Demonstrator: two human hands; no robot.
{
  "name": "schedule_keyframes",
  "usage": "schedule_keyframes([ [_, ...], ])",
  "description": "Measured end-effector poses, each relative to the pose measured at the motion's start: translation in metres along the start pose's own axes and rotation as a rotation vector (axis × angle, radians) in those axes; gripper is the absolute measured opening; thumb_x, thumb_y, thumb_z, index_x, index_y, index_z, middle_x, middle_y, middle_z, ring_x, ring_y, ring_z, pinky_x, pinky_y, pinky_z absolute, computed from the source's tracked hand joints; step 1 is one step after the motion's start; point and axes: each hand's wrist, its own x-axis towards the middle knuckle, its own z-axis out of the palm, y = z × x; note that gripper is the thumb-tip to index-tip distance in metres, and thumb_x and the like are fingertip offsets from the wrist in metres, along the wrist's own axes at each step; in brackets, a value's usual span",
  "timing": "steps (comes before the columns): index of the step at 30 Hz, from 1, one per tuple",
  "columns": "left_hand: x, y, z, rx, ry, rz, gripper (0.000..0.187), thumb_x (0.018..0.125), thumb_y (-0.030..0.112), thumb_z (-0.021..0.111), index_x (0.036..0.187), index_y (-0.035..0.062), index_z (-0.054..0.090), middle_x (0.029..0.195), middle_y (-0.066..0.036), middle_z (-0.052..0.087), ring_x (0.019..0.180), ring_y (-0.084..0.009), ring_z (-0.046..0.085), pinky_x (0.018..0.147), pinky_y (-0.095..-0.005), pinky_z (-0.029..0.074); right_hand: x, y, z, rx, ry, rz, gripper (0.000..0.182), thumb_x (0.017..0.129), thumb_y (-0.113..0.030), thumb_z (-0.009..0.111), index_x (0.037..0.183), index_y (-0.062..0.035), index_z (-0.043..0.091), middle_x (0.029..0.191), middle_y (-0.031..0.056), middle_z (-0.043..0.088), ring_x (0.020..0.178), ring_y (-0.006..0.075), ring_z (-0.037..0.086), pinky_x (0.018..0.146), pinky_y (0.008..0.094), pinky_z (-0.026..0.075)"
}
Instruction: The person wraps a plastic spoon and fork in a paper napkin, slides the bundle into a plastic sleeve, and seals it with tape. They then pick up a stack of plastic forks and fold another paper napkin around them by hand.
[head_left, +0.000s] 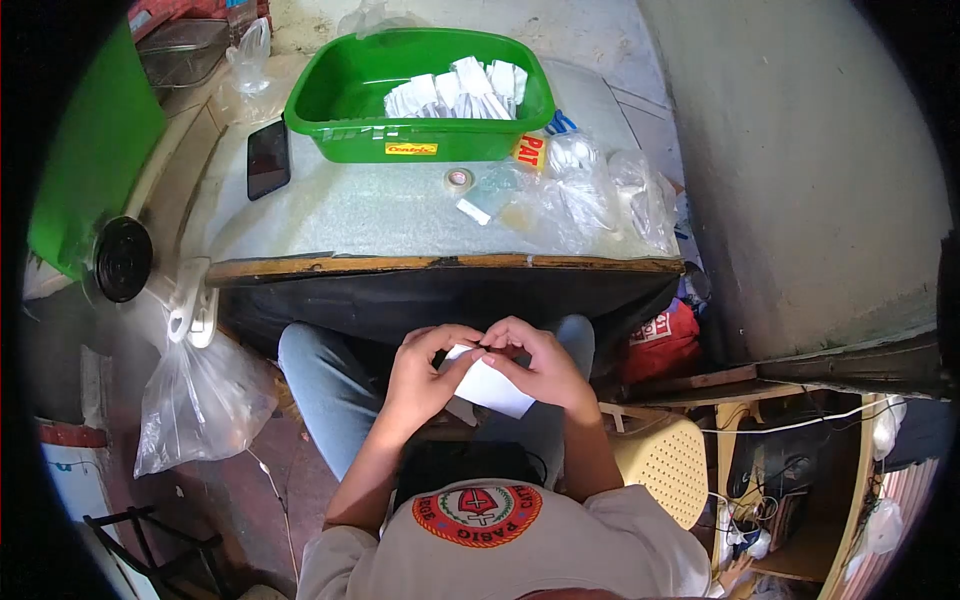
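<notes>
My left hand [430, 372] and my right hand [543, 365] meet above my lap, both pinching a white piece of paper [498, 392]. The fingertips press together along its upper edge, and the fingers partly cover it. Beyond them on the table stands a green plastic basin [350, 143] with several white folded packets [455, 92] piled toward its right side. A small roll of tape [458, 179] lies in front of the basin.
On the table [330, 215] lie a black phone [268, 160] and clear plastic bags [585, 195]. A tied plastic bag [200, 405] hangs at the left. A yellow stool [662, 465] and a wall [800, 180] are on my right.
</notes>
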Motion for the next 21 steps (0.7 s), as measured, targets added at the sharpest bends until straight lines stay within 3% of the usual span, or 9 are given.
schedule_keyframes([
  [5,0.003,0.002,-0.004,0.055,0.009,-0.001,0.021,0.078,0.008,0.075,0.098,0.0029,0.07,0.087,-0.009,0.072,0.087,-0.021,0.068,0.088,-0.0337,0.045,0.002,0.0,-0.002,-0.049,0.004,0.04,0.013,0.088,-0.005,0.067,0.098,-0.0004,0.062,0.083,0.0066,0.066,0.076,0.0108,0.062,0.068,0.0262,0.05],
  [10,0.002,0.001,-0.004,0.005,-0.009,-0.048,0.019,0.078,0.011,0.075,0.095,0.0045,0.072,0.085,-0.01,0.072,0.079,-0.0225,0.067,0.085,-0.0347,0.046,0.004,-0.005,-0.005,-0.054,0.008,0.066,0.007,0.087,-0.003,0.068,0.092,0.0002,0.065,0.079,0.0055,0.064,0.075,0.0101,0.06,0.067,0.0249,0.048],
  [21,0.001,-0.001,-0.01,-0.058,-0.062,-0.097,0.011,0.078,0.006,0.073,0.089,0.0022,0.072,0.084,-0.01,0.071,0.077,-0.0212,0.067,0.077,-0.032,0.05,0.004,-0.01,-0.009,-0.135,-0.025,0.013,0.008,0.086,-0.005,0.069,0.093,-0.0013,0.068,0.079,0.006,0.065,0.071,0.0127,0.061,0.065,0.0256,0.047],
])
